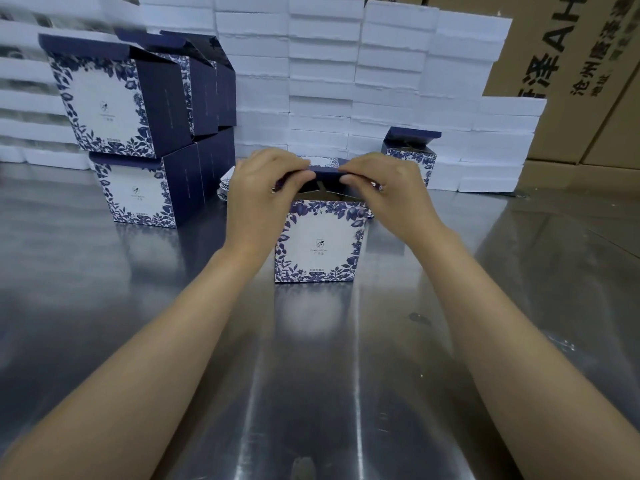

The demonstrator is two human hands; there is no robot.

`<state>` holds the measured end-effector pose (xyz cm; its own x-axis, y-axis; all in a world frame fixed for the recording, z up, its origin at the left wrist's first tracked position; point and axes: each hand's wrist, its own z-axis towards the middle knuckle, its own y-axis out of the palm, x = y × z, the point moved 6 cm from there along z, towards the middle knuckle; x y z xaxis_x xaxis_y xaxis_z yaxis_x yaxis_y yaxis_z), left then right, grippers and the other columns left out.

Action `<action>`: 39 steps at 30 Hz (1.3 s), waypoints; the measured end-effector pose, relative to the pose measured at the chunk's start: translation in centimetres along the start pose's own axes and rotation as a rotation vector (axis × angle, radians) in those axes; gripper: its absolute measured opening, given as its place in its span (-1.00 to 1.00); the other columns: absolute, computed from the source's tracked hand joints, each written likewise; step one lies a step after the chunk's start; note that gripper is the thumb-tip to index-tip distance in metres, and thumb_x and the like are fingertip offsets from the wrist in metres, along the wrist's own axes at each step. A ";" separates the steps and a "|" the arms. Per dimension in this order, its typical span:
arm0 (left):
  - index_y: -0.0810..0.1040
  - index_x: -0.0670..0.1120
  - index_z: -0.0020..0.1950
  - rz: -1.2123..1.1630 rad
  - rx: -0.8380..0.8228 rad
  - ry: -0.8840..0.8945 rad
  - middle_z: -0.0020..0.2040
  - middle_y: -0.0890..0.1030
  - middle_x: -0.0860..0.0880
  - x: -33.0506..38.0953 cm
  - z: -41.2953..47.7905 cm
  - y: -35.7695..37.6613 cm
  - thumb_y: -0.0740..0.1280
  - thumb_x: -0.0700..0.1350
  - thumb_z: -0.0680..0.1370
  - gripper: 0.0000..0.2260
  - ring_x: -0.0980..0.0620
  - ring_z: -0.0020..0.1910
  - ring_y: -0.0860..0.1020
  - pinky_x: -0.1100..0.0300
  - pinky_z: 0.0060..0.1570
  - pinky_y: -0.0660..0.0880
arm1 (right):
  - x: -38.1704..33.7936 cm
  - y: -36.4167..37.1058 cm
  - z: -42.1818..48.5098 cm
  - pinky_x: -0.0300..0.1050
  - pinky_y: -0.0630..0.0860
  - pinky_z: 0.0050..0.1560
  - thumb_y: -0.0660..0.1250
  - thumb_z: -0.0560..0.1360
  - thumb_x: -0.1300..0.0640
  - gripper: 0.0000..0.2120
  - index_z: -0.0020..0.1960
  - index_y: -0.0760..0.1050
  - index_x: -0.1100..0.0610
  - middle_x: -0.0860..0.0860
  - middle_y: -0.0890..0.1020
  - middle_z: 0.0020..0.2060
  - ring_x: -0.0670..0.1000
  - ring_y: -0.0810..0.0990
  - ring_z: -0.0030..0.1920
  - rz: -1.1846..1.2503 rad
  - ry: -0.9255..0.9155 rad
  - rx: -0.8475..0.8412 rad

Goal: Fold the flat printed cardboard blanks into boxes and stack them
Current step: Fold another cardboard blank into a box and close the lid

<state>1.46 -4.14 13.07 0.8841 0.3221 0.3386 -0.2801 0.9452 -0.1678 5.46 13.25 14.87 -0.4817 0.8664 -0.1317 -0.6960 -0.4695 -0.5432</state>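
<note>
A white box with blue floral print (320,242) stands upright on the steel table (311,375) in the middle. Its dark blue top flap (325,173) is bent over the open mouth. My left hand (266,188) pinches the flap's left end and my right hand (384,188) pinches its right end. At the back left, folded boxes (117,109) with lids raised sit stacked in two layers on other boxes (138,192). A small pile of flat blanks (227,183) lies behind my left hand, mostly hidden. One more open box (410,155) stands behind my right hand.
A wall of white foam blocks (346,81) runs along the back of the table. Brown shipping cartons (571,64) with printed characters rise at the right. Bare steel surface stretches in front of the box and to both sides.
</note>
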 end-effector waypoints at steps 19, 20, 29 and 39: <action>0.53 0.06 0.17 -0.396 -0.029 -0.351 0.05 0.64 0.07 -2.1 0.6 -0.2 0.36 -0.13 0.57 -0.80 0.13 0.07 0.60 0.22 0.17 0.49 | 1.8 -1.0 0.8 -0.36 0.41 -0.13 0.38 0.52 0.12 -0.82 -0.20 0.63 0.19 -0.03 0.63 -0.17 -0.13 0.56 -0.13 0.304 0.268 0.058; 0.53 0.06 0.18 -0.377 -0.051 -0.359 0.06 0.64 0.08 -2.1 0.4 0.1 0.32 -0.10 0.60 -0.83 0.15 0.06 0.60 0.24 0.16 0.48 | 1.7 -1.0 0.9 -0.35 0.41 -0.13 0.36 0.54 0.11 -0.81 -0.20 0.63 0.18 -0.03 0.63 -0.16 -0.11 0.57 -0.12 0.291 0.264 0.049; 0.57 0.07 0.14 -0.404 -0.152 -0.544 0.08 0.48 0.10 -3.5 -0.4 1.5 0.22 -0.23 0.62 -0.75 0.25 -0.07 0.49 0.44 -0.02 0.43 | 3.4 0.9 0.1 -0.47 0.33 -0.06 0.41 0.51 0.05 -0.81 -0.28 0.60 0.03 -0.15 0.60 -0.09 -0.36 0.50 -0.14 0.313 0.484 -0.132; 0.38 0.09 0.46 -0.554 -0.389 -0.748 0.39 0.43 0.18 -4.6 -2.5 4.0 0.09 0.19 0.64 -0.57 0.23 0.36 0.39 0.27 0.35 0.26 | 3.3 2.8 -1.7 -0.13 0.41 0.28 0.24 0.57 -0.17 -0.76 0.12 0.54 -0.08 -0.11 0.55 0.19 -0.14 0.53 0.14 0.482 0.691 -0.395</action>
<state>-2.85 -1.95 8.50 0.3537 -0.0800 0.9319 0.3582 0.9320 -0.0559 2.81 15.13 11.54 -0.1597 0.5611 -0.8122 -0.2098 -0.8232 -0.5275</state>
